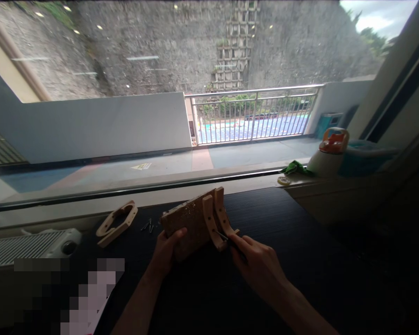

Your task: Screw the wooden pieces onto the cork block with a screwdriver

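Observation:
My left hand (165, 251) grips the near left edge of a brown wooden board (186, 221), thumb on its face, and holds it tilted above the dark table. Two curved wooden pieces (209, 216) with dark holes stand out from the board's right side. Closed around a dark handle, my right hand (260, 258) holds a screwdriver (221, 236). Its thin metal shaft reaches the lower part of the nearer curved piece; whether the tip sits in a hole cannot be made out. Several screws (150, 226) lie left of the board.
A rounded wooden frame (134, 214) lies at the table's left. Beyond the black table (265, 214) runs a window sill with a green cloth (295, 168), a tape roll (283, 180) and a white bottle with an orange top (326, 160). A white radiator (31, 244) stands left.

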Motion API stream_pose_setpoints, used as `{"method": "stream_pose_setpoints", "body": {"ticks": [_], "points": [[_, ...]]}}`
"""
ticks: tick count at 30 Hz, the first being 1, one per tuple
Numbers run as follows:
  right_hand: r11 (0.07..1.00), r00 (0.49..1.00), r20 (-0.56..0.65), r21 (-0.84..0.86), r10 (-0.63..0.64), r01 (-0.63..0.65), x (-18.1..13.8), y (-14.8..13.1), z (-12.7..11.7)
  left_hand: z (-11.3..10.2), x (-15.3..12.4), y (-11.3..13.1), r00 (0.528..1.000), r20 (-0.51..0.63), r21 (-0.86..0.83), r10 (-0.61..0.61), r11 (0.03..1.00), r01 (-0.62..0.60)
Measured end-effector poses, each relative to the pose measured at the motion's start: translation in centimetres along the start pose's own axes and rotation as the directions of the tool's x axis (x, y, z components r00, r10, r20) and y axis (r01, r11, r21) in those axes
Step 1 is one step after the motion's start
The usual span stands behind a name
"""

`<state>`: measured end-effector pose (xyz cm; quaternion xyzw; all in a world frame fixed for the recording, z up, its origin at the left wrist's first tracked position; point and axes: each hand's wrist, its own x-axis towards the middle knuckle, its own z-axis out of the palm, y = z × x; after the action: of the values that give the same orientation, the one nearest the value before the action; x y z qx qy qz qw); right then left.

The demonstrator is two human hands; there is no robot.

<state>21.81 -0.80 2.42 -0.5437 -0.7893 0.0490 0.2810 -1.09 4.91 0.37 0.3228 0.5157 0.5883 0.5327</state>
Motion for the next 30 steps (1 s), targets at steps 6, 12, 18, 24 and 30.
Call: {"method": "stream_pose_setpoints", "body": {"ticks": [6,12,18,24,30], "points": [[0.982,0.989,0.034,-0.122,-0.142,0.145,0.4,-0.2,-0.9,0.0,-0.3,0.0,1.0,0.01,-0.024,-0.026,0.999,0.026],[0.949,0.976,0.126,-0.239,-0.178,0.204,0.7,0.1,-1.5,-0.4,-0.7,0.0,0.994,0.101,-0.036,-0.053,0.998,0.057],[0.817,0.917,0.264,-0.426,-0.3,0.389,1.6,-0.9,-2.6,-0.1,-1.4,0.3,0.992,0.116,-0.021,-0.048,0.998,0.051],[0.68,0.864,0.325,-0.534,-0.385,0.503,1.9,-1.2,-2.3,-0.1,-1.4,0.1,0.991,0.122,-0.017,-0.062,0.998,0.064],[0.732,0.861,0.349,-0.461,-0.37,0.502,1.8,-0.2,-2.4,0.1,-1.7,0.1,0.983,0.176,-0.042,-0.046,0.998,0.054]]}}
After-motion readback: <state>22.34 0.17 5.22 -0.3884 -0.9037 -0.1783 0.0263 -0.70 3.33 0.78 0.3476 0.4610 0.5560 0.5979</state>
